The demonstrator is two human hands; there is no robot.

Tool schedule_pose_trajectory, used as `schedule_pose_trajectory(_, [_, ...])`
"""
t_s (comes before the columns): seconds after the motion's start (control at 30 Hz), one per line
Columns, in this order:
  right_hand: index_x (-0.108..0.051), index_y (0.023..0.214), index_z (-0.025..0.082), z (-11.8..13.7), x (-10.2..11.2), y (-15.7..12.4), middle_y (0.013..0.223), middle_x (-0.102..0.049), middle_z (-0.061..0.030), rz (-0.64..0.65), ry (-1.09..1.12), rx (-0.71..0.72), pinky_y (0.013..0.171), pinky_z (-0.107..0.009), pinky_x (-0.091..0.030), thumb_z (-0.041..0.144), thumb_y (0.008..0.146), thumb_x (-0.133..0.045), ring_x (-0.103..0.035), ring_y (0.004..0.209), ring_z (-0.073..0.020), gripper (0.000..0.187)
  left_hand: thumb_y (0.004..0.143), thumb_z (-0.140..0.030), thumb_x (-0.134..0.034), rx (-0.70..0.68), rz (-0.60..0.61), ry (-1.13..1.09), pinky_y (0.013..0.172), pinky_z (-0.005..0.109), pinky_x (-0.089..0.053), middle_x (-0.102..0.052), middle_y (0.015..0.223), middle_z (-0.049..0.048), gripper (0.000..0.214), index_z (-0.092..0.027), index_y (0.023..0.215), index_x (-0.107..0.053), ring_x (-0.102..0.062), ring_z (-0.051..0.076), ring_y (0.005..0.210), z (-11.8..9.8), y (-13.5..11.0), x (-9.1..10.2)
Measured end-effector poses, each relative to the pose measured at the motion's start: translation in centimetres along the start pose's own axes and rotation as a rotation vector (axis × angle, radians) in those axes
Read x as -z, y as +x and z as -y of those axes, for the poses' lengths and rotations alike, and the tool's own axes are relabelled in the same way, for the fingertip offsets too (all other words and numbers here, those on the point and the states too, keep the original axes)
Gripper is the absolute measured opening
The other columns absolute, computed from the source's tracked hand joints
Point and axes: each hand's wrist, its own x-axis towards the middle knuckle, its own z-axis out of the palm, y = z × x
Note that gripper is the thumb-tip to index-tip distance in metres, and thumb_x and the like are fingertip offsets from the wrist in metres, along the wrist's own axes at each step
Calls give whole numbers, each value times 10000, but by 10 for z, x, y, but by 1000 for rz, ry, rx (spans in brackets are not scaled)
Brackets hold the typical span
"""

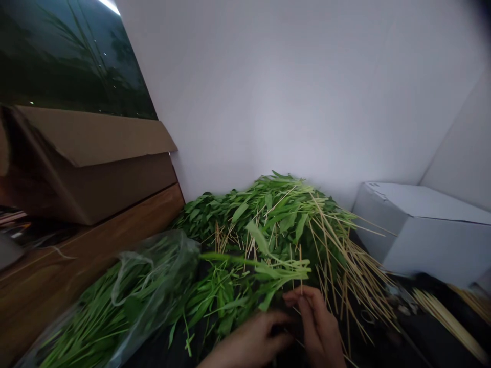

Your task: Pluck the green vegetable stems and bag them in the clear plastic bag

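Observation:
In the lower middle of the head view, my right hand (318, 322) pinches a thin bamboo skewer (301, 266) between thumb and finger. Pale green stems of leafy greens (282, 271) are threaded on the skewer, with their leaves trailing left. Just left of it, my left hand (261, 332) is smeared by motion, and its grip cannot be made out. Loose leafy greens (222, 291) lie beyond and to the left of both hands. Behind them rises a heap of skewered greens (245, 204), its many bare skewer ends (345, 260) fanning toward the right.
A clear plastic bag (169, 255) full of greens lies at the left. Past it stands an open cardboard box (123, 184) on a wooden surface (76, 255). A white box (433, 230) and a bundle of bare skewers (448, 322) are at the right. A pale wall (291, 92) closes the back.

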Motion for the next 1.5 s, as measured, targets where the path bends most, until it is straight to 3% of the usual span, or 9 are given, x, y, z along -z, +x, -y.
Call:
schedule_pose_trajectory(0.1, [-568, 867, 233, 4, 0, 1, 735, -661, -7, -15, 29, -37, 664, -233, -497, 445, 957, -379, -651, 695, -153, 298, 793, -269, -585, 109, 9, -29, 690, 229, -458, -731, 878, -11, 216, -260, 952, -731, -634, 181, 778, 13, 1, -16])
schedule_pose_trajectory(0.3, [-575, 893, 231, 3, 0, 0, 803, -676, -27, 3, 50, -35, 687, -242, -508, 439, 956, -382, -659, 742, -163, 290, 794, -247, -577, 123, -365, -36, 833, 255, -439, -708, 917, 1, 143, -228, 881, -690, -614, 196, 890, 7, 8, -11])
schedule_pose_trajectory(0.53, [-576, 885, 240, 4, -3, -2, 738, -677, -6, -22, 69, -102, 601, -211, -511, 480, 945, -385, -670, 676, -153, 313, 738, -128, -555, 48, -73, -226, 831, 285, -457, -708, 951, 12, 341, -227, 1036, -689, -622, 202, 879, 7, 14, -16])
schedule_pose_trajectory(0.67, [-550, 915, 240, 4, -8, -4, 717, -686, 2, -53, 79, -94, 581, -210, -504, 505, 937, -389, -649, 602, -139, 311, 731, -130, -540, 115, 13, -206, 657, 228, -442, -675, 779, 1, 223, -185, 858, -716, -583, 157, 697, 17, 12, -19])
schedule_pose_trajectory(0.9, [-534, 1055, 235, -5, -10, -6, 662, -652, 27, 7, 62, -83, 517, -203, -474, 476, 963, -330, -609, 515, -125, 329, 871, -279, -477, 94, -117, -127, 522, 180, -397, -614, 675, -15, 149, -184, 869, -591, -543, 106, 554, 1, -5, -1])
schedule_pose_trajectory(1.03, [-496, 1155, 236, -16, -7, -4, 694, -661, 29, 74, -39, 57, 534, -194, -482, 374, 986, -311, -609, 512, -111, 286, 894, -312, -474, -55, -333, -17, 521, 189, -396, -613, 651, -9, 169, -190, 878, -591, -526, 107, 534, -28, -5, 27])
schedule_pose_trajectory(1.17, [-473, 1219, 230, -23, -5, -2, 734, -689, 13, 115, -274, 377, 529, -200, -492, 261, 978, -343, -643, 542, -119, 276, 905, -323, -464, -185, -542, 142, 509, 194, -379, -630, 667, -8, 206, -182, 933, -612, -513, 107, 518, -58, 22, 75])
schedule_pose_trajectory(1.3, [-502, 1233, 158, -22, -10, 0, 736, -710, -33, 164, -540, 778, 548, -242, -498, 238, 963, -386, -666, 571, -151, 305, 884, -260, -450, -284, -655, 368, 519, 199, -375, -656, 676, 0, 246, -159, 1007, -637, -525, 111, 517, -80, 76, 122])
schedule_pose_trajectory(1.5, [-599, 1013, 132, -17, -22, -1, 513, -590, 11, 80, -701, 918, 405, -272, -370, 268, 1001, -265, -544, 377, -123, 360, 813, -154, -469, -226, -608, 793, 646, 236, -433, -722, 760, 51, 281, -152, 952, -712, -610, 155, 634, -90, 166, 145])
